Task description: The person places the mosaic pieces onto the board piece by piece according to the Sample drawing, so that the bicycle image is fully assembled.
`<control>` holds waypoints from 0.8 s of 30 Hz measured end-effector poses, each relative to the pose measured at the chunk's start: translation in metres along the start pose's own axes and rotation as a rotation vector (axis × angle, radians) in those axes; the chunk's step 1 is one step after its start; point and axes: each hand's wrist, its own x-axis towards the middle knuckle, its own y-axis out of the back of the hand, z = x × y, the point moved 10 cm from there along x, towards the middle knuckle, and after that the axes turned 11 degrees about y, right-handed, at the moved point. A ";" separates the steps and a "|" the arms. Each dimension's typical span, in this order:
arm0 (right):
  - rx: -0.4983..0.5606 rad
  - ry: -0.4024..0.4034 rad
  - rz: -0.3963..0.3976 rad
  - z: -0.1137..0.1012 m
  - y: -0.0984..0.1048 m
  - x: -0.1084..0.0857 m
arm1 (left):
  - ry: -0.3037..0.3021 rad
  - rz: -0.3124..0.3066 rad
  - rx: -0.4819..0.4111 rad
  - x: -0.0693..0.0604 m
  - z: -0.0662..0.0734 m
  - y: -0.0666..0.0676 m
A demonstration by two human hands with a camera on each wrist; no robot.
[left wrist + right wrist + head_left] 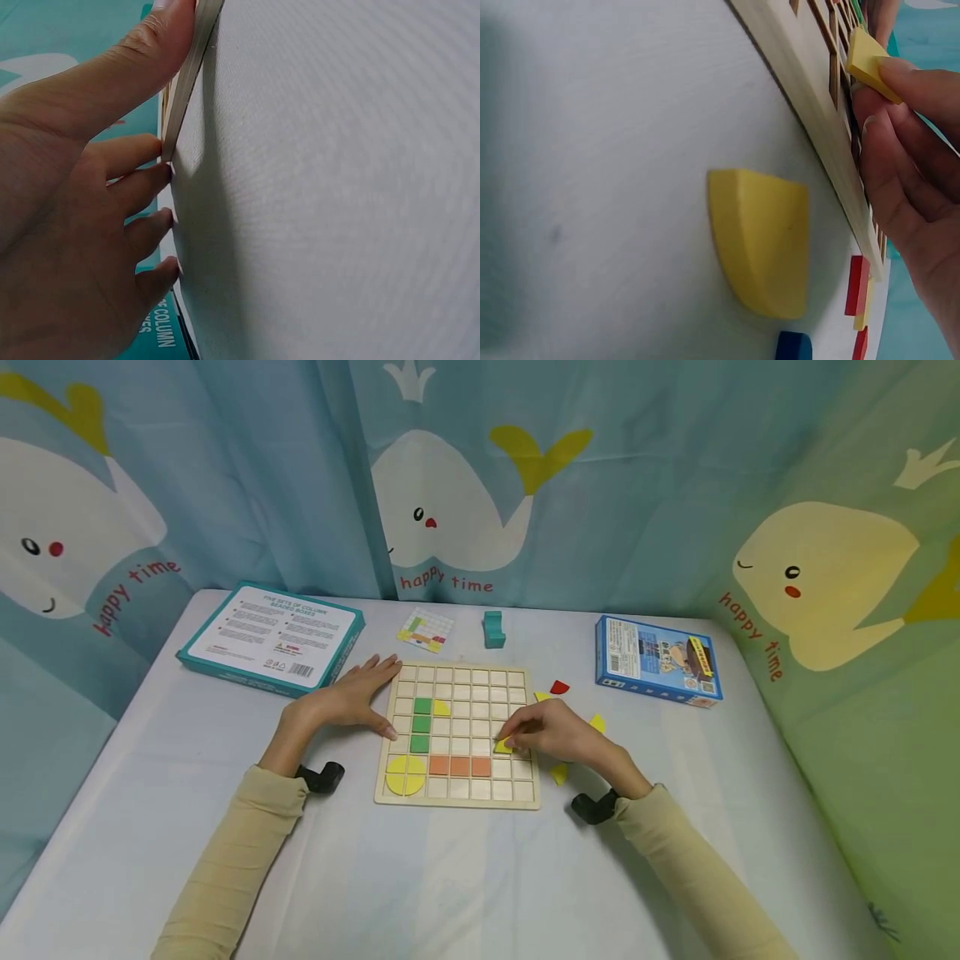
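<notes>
A wooden grid board (461, 675) lies on the table, holding green square tiles (421, 724), a row of orange square tiles (461, 766), a yellow circle of quarter pieces (405, 776) and a lone yellow quarter piece (442, 707). At the board's left edge my left hand (347, 697) spreads its fingers; its thumb (154, 45) touches the wooden side. Between thumb and fingers my right hand (551, 731) pinches a yellow quarter-circle tile (868, 60), above the right part of the grid. Part of that tile is hidden by the fingers.
Right of the board lie loose yellow pieces (559, 774) and a red piece (559, 687). Behind it are a pattern card (425, 629) and a teal block (493, 630). A teal-edged box (273, 635) stands back left, a blue box (658, 660) back right. A curtain (637, 552) borders the table.
</notes>
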 end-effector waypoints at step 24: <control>-0.113 0.155 -0.044 -0.017 -0.006 0.006 | 0.001 0.010 0.002 0.000 0.001 0.001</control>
